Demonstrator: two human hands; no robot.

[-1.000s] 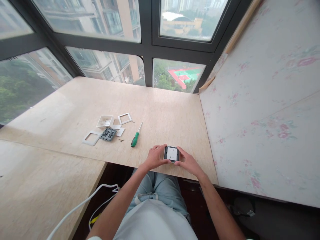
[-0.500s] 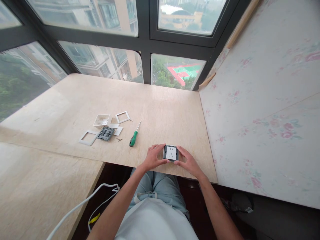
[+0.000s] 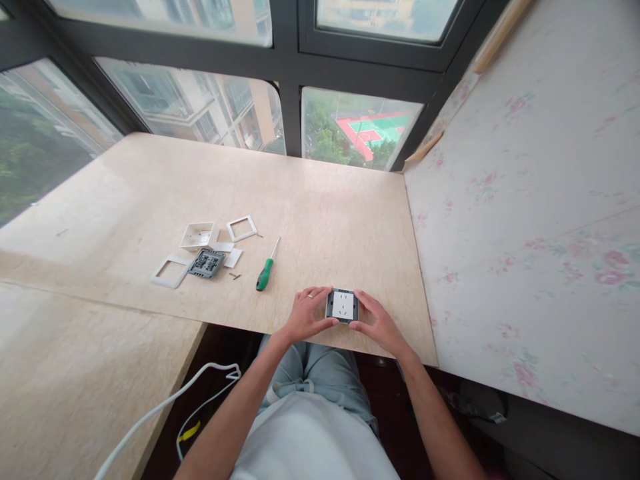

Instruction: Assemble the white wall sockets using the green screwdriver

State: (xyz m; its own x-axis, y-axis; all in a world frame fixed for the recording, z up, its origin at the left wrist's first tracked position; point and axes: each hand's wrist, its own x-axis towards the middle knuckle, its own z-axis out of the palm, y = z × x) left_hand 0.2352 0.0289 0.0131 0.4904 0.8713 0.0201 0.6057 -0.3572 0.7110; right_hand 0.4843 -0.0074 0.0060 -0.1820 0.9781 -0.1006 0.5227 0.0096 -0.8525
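Observation:
A small wall socket module point(image 3: 342, 305), white face in a dark frame, rests near the front edge of the beige stone table point(image 3: 320, 213). My left hand point(image 3: 306, 313) grips its left side, fingers curled, a ring on one finger. My right hand point(image 3: 379, 323) grips its right side in the same way. Both hands hold it between thumbs and fingertips.
To the left lie a green-handled screwdriver point(image 3: 265, 270), a dark socket insert point(image 3: 206, 263), a white back box point(image 3: 197, 235), two white frames point(image 3: 171, 272) point(image 3: 242, 228), small plates and screws. A floral wallpapered wall point(image 3: 525, 200) stands right. White cables point(image 3: 190, 393) hang below the table.
The view has tilted slightly downward, so everything sits a bit higher in frame. Both hands keep hold of the socket module in the same spot.

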